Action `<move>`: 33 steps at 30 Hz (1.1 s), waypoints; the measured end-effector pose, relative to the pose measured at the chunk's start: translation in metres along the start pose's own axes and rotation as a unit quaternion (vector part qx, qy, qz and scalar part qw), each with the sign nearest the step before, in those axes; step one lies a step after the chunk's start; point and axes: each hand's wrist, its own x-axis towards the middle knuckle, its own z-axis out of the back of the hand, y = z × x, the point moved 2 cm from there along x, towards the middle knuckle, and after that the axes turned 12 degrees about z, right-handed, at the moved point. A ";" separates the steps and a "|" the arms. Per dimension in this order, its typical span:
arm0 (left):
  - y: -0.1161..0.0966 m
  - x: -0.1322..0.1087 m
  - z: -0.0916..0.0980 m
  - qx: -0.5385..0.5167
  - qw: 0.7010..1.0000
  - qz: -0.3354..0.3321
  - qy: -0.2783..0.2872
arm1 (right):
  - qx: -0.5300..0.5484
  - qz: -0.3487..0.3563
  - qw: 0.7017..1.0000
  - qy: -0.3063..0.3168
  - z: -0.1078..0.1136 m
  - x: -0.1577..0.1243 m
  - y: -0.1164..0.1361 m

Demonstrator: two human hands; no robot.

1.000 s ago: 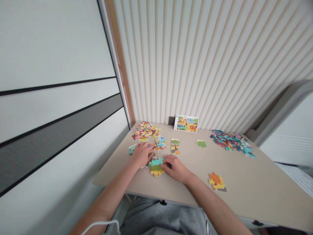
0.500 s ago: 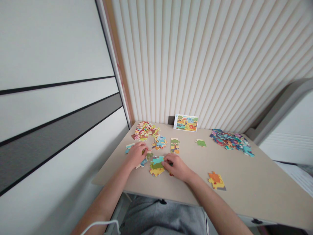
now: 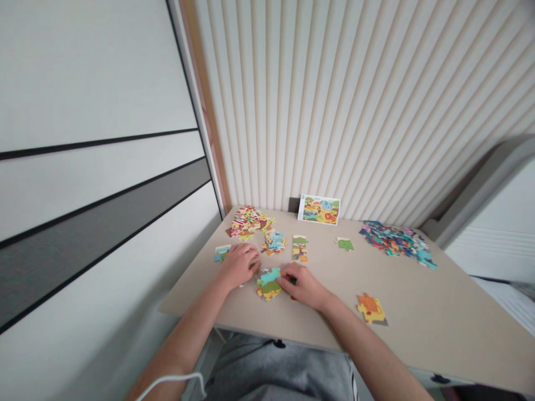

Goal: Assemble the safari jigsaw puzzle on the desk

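A joined jigsaw section (image 3: 268,284) in teal, green and yellow lies flat on the beige tabletop (image 3: 422,328), close to the edge nearest the person. The right hand (image 3: 301,287) sits just to its right, with the fingers (image 3: 287,272) curled and their tips at the section's right edge; whether they pinch a piece is hidden. The left hand (image 3: 239,266) rests just to the section's left, its fingers (image 3: 251,262) bunched together and curved downward. Anything beneath them is out of sight, so I cannot tell if they hold something.

Directly behind the section is a small heap of loose pieces (image 3: 273,242), with a narrow strip of joined pieces (image 3: 300,248) behind and to its right. Farther behind and to the left lies a larger colourful heap (image 3: 248,221), and a small joined cluster (image 3: 221,253) sits left of the left hand. Well behind the section, a picture card of cartoon animals (image 3: 319,209) leans against a ribbed wall panel (image 3: 267,111). To the section's right lie a green piece (image 3: 345,244), a wide multicoloured heap (image 3: 395,236) and an orange-and-yellow cluster (image 3: 370,309).
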 end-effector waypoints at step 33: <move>-0.059 -0.075 0.016 -0.095 0.992 0.013 0.083 | -0.077 -0.148 0.977 -0.135 0.017 -0.005 -0.027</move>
